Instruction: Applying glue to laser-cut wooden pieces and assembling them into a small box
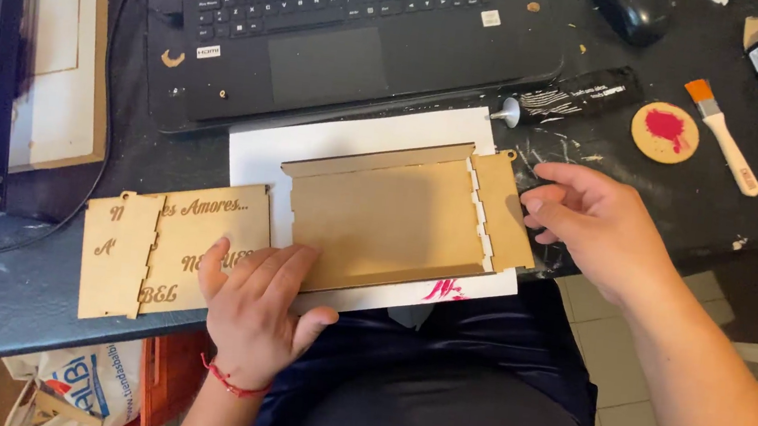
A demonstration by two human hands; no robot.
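Currently left hand [251,307] lies flat, fingers spread, pinning wooden panel [388,218] on white sheet [259,160], while right hand [595,226], fingers loosely curled, steadies notched side piece [507,211]

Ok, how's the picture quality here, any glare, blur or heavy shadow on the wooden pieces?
Head view: even, soft light, no glare on the wooden panel; left hand and right hand are sharp, with only faint shadows beneath; the laptop and dark desk look dim, and the edges bend slightly.
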